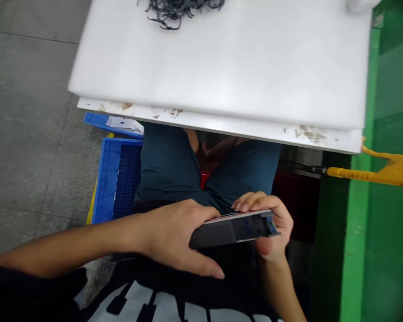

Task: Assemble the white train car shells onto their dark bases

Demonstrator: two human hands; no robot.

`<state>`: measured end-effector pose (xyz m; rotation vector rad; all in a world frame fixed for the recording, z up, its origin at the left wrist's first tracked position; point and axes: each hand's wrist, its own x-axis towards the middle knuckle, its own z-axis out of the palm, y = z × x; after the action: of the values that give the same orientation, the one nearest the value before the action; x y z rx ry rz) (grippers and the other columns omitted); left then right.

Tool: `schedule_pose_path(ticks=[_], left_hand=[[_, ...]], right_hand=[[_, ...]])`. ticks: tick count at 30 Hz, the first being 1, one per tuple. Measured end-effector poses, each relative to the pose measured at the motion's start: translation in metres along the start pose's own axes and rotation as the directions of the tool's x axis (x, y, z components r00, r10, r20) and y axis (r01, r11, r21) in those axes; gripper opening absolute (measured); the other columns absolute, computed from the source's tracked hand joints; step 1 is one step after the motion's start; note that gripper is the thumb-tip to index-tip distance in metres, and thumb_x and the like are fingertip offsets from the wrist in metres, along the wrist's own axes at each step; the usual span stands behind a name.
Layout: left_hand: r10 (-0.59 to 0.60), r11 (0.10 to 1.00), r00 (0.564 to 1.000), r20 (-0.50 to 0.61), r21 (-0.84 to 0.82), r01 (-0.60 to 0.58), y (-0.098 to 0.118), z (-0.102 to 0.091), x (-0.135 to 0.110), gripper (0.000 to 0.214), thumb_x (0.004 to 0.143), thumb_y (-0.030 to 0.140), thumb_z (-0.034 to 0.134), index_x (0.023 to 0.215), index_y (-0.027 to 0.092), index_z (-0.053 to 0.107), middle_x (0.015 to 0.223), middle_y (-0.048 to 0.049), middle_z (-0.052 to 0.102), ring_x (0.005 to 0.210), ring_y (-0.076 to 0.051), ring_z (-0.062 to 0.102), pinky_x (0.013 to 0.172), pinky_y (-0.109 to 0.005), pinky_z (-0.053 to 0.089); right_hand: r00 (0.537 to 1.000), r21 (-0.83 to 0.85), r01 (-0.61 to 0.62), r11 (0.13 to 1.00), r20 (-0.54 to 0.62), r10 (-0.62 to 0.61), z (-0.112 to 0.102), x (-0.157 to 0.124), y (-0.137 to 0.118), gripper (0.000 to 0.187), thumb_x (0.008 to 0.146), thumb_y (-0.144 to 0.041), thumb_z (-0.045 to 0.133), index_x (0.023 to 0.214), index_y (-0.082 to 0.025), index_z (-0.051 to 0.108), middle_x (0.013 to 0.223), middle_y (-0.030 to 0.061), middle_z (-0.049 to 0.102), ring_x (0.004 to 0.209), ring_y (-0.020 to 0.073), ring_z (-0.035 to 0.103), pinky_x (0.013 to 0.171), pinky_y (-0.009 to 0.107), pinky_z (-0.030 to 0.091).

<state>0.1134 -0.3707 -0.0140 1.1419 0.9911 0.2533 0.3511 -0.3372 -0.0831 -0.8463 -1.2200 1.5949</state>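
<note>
Between my hands, above my lap, is a flat dark grey plastic case (215,232), tilted so that one long narrow side faces up. My left hand (177,235) grips its left end, with the thumb along the near side. Around the right end my right hand (275,219) is closed, fingertips on the far edge and thumb underneath. Small blue and black details show at that right end. The far face of the case is mostly hidden, apart from a thin pale and reddish edge.
A white foam-topped table (221,67) stands in front of me, bearing a heap of black curly strips (174,11). Blue crates (102,179) are on the floor at left. A yellow-handled tool (372,174) with a cable sticks out at right beside a green frame (352,250).
</note>
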Motion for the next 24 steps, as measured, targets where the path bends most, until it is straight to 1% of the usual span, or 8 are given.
schedule_pose_path(ticks=[2,4,8,12,18,21,23,24], left_hand=[[0.044,0.980,0.997,-0.068,0.196,-0.030,0.010,-0.001,-0.012,0.053,0.086,0.065,0.085,0.112,0.020,0.073,0.089,-0.0052,0.072,0.077,-0.025,0.069,0.065,-0.030,0.046],[0.057,0.973,0.997,-0.058,0.225,-0.043,0.018,-0.001,-0.018,0.047,0.094,0.064,0.077,0.111,0.020,0.072,0.085,-0.0039,0.070,0.072,-0.023,0.067,0.064,-0.030,0.045],[0.040,0.984,0.999,-0.006,0.175,-0.038,0.025,-0.003,-0.018,0.042,0.099,0.062,0.071,0.103,0.021,0.071,0.081,-0.0029,0.070,0.067,-0.021,0.066,0.059,-0.029,0.044],[0.045,0.999,0.999,0.024,0.023,-0.045,0.026,-0.006,-0.013,0.038,0.098,0.058,0.070,0.092,0.021,0.069,0.073,0.0006,0.068,0.057,-0.017,0.061,0.051,-0.027,0.042],[0.046,0.999,0.997,0.063,-0.006,-0.046,0.024,-0.009,-0.010,0.040,0.097,0.059,0.072,0.100,0.019,0.072,0.078,-0.0009,0.069,0.064,-0.018,0.062,0.057,-0.028,0.046],[0.001,0.970,0.982,0.190,-0.237,0.045,0.014,-0.016,-0.009,0.045,0.093,0.061,0.077,0.113,0.021,0.072,0.089,-0.0035,0.073,0.073,-0.020,0.068,0.062,-0.028,0.051],[-0.018,0.881,0.942,0.336,-0.440,0.174,0.006,-0.023,-0.009,0.048,0.094,0.061,0.075,0.121,0.021,0.070,0.101,-0.0068,0.076,0.078,-0.022,0.072,0.067,-0.029,0.056],[-0.020,0.849,0.924,0.382,-0.482,0.217,0.003,-0.025,-0.009,0.048,0.095,0.060,0.075,0.122,0.021,0.070,0.103,-0.0076,0.076,0.079,-0.023,0.073,0.068,-0.030,0.057]], right_hand=[[0.999,-0.021,0.033,0.999,0.018,-0.032,0.006,0.000,-0.010,0.062,0.067,-0.077,0.092,0.099,-0.029,0.069,0.080,0.0026,0.065,0.072,0.0248,0.065,0.068,0.043,0.058],[0.997,-0.033,0.074,0.997,0.011,-0.074,0.011,-0.001,-0.019,0.062,0.067,-0.077,0.092,0.100,-0.029,0.069,0.080,0.0028,0.065,0.071,0.0240,0.063,0.066,0.041,0.056],[0.999,-0.001,0.027,1.000,0.018,-0.027,0.015,0.000,-0.029,0.064,0.066,-0.076,0.094,0.102,-0.030,0.067,0.082,0.0036,0.068,0.071,0.0239,0.064,0.067,0.041,0.055],[0.997,-0.044,-0.016,0.999,0.075,0.020,0.014,0.004,-0.034,0.064,0.062,-0.074,0.097,0.099,-0.029,0.070,0.081,0.0046,0.071,0.071,0.0250,0.066,0.066,0.043,0.057],[0.989,0.024,-0.063,0.998,0.136,0.059,0.015,0.007,-0.039,0.049,0.070,-0.056,0.101,0.102,-0.028,0.076,0.083,0.0046,0.072,0.078,0.0256,0.067,0.072,0.043,0.057],[0.992,0.036,-0.040,0.999,0.121,0.035,0.011,0.006,-0.035,0.049,0.072,-0.062,0.099,0.100,-0.030,0.075,0.079,0.0035,0.070,0.077,0.0256,0.064,0.075,0.045,0.057],[0.995,0.035,-0.039,0.999,0.093,0.035,0.006,0.006,-0.028,0.051,0.070,-0.067,0.097,0.099,-0.033,0.071,0.077,0.0022,0.068,0.075,0.0259,0.063,0.074,0.044,0.058],[0.996,0.033,-0.038,0.999,0.084,0.035,0.004,0.006,-0.025,0.052,0.069,-0.068,0.097,0.097,-0.034,0.070,0.075,0.0016,0.067,0.074,0.0259,0.062,0.073,0.044,0.057]])
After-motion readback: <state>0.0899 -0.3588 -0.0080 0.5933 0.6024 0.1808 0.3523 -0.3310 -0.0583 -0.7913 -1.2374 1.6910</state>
